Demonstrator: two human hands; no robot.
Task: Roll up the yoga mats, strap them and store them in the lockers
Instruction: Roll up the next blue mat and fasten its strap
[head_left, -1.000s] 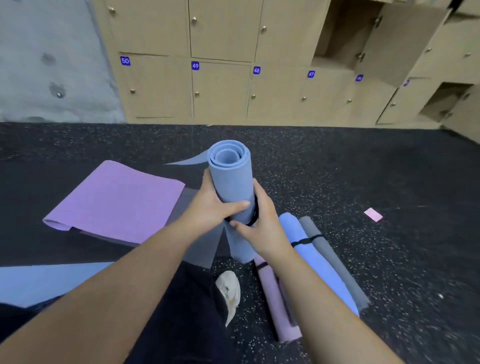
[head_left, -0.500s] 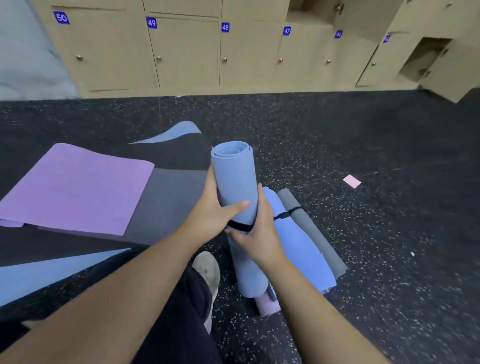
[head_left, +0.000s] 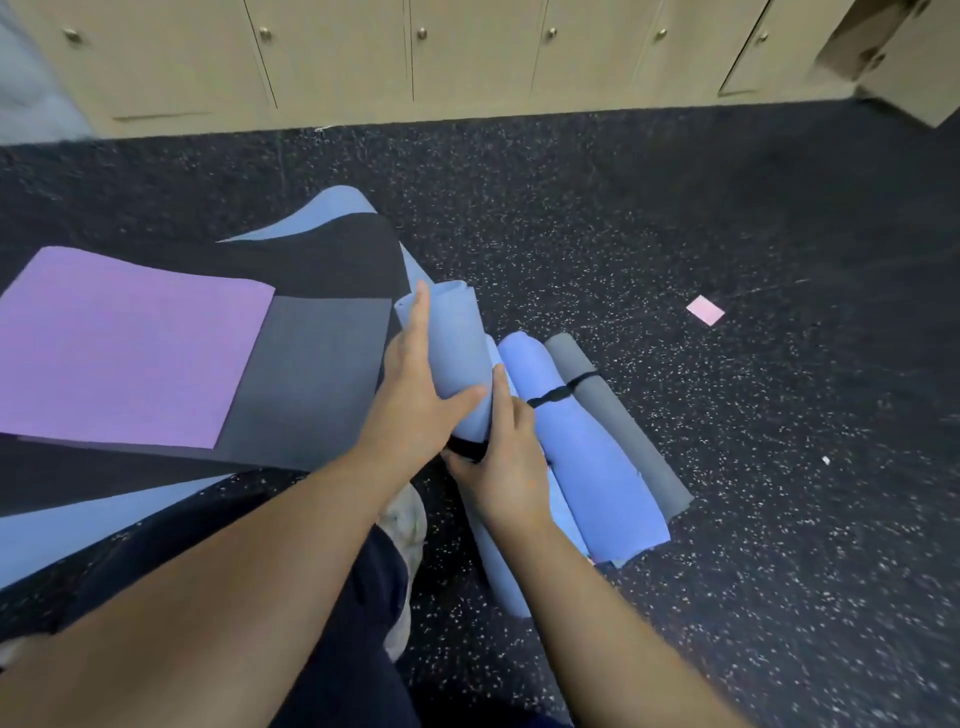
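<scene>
**Both hands on the rolled blue mat**

Your left hand (head_left: 415, 400) wraps the light-blue rolled mat (head_left: 457, 353), thumb closed across its front and fingers extended along its far side. Your right hand (head_left: 506, 457) closes on the black strap (head_left: 467, 448) circling the roll. The roll lies tilted over the speckled floor (head_left: 779, 519), touching a strapped blue roll (head_left: 587, 447) and near a grey roll (head_left: 613, 415). Unrolled purple mat (head_left: 130, 343) lies to the left; lockers (head_left: 467, 52) stand beyond.
</scene>
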